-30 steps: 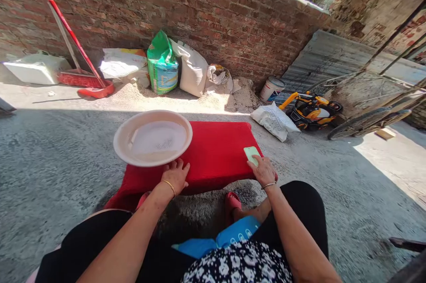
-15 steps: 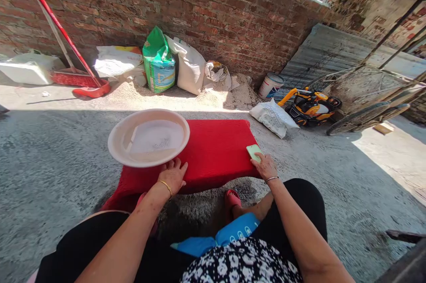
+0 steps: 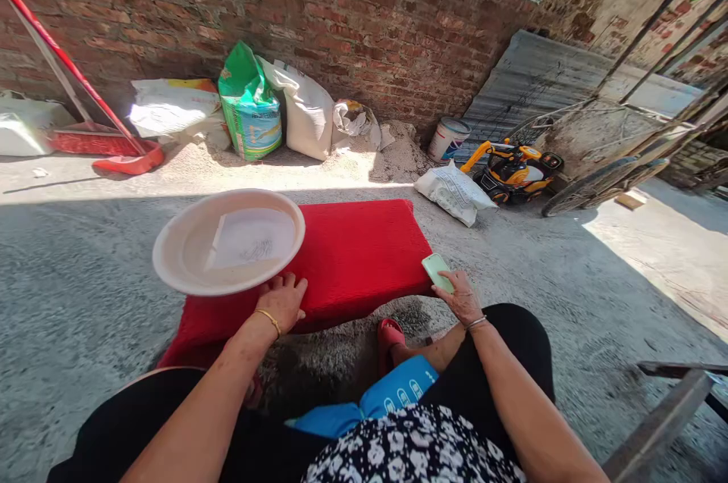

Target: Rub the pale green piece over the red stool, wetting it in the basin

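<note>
A wide, pale pink basin [image 3: 171, 244] rests on the left part of a low bench covered in red cloth [image 3: 364, 248]. Clear water seems to lie in it, with a bright reflection. My left hand [image 3: 284, 299], a gold bracelet at the wrist, lies on the cloth at the near edge just below the basin rim, fingers spread and nothing in them. At the bench's right end, my right hand [image 3: 462, 299] grips a light green phone [image 3: 437, 269], thumb and fingers on its lower part. The phone's far side is hidden.
Against the brick wall stand a green sack [image 3: 250, 104], a white sack [image 3: 310, 111] and a paint bucket [image 3: 449, 140]. A red broom and dustpan [image 3: 130, 158] lie left. Rightward are a white bag [image 3: 455, 191], a toy excavator [image 3: 517, 172] and a wheeled cart [image 3: 603, 183].
My view has turned slightly right, so the scene sits further left. My right hand has drawn the phone a little right, off the bench edge. My left hand stays by the basin.
</note>
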### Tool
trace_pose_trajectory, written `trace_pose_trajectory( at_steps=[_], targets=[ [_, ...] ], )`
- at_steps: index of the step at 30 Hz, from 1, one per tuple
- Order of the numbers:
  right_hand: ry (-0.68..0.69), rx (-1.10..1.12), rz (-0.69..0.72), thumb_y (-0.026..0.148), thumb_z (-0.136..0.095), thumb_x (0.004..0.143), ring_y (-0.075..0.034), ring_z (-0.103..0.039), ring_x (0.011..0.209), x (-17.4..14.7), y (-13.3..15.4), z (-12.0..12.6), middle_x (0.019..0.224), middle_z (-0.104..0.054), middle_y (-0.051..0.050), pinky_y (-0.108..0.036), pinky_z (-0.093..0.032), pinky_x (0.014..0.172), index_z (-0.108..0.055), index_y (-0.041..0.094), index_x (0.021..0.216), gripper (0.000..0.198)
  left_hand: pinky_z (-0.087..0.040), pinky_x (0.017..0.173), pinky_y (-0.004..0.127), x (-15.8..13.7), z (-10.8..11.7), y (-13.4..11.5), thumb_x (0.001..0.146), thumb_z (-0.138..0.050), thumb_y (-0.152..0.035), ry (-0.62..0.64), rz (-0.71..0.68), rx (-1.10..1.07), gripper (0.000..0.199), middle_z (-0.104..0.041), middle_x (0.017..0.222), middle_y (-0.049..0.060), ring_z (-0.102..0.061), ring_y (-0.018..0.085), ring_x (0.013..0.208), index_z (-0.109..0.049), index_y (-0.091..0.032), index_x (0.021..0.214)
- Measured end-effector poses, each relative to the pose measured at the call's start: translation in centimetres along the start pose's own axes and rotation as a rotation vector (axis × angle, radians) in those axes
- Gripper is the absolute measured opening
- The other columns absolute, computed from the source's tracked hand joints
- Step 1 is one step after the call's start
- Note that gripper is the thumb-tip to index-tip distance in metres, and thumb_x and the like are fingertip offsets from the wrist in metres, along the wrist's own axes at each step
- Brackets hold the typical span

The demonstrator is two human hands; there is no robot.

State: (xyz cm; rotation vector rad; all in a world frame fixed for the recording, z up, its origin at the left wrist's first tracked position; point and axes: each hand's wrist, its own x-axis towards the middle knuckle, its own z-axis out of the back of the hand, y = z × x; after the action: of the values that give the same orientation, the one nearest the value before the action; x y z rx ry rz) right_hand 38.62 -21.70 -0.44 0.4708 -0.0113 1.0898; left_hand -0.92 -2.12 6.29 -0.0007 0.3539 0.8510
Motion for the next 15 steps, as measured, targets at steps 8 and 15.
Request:
trace_pose_trajectory(
  at_steps=[8, 15],
  targets=[
    [-0.146, -0.029, -0.446, 0.057, -0.057, 0.069, -0.023, -0.052, 0.086, -0.2, -3.1, 1.0, 0.09, -0.055, -0.007, -0.035, -0.042, 0.076, -0.063, 0.022, 0.1, 0.047, -0.042, 0.085, 0.045, 0.2, 0.0, 0.1, 0.077, -0.063, -0.034, 0.031, -0.006, -0.02, 0.057, -0.044, 0.131, 0.018, -0.045, 0.033, 0.114, -0.047, -0.02, 0.13],
    [-0.121, 0.272, -0.433, 0.062, -0.054, 0.063, -0.019, -0.05, 0.077, 0.7, -1.5, 0.5, 0.084, -0.058, -0.004, -0.033, -0.04, 0.07, -0.062, 0.017, 0.097, 0.056, -0.041, 0.086, 0.045, 0.1, -0.1, 0.2, 0.078, -0.061, -0.033, 0.022, -0.002, -0.03, 0.057, -0.044, 0.132, 0.017, -0.044, 0.033, 0.115, -0.046, -0.021, 0.131]
  ],
)
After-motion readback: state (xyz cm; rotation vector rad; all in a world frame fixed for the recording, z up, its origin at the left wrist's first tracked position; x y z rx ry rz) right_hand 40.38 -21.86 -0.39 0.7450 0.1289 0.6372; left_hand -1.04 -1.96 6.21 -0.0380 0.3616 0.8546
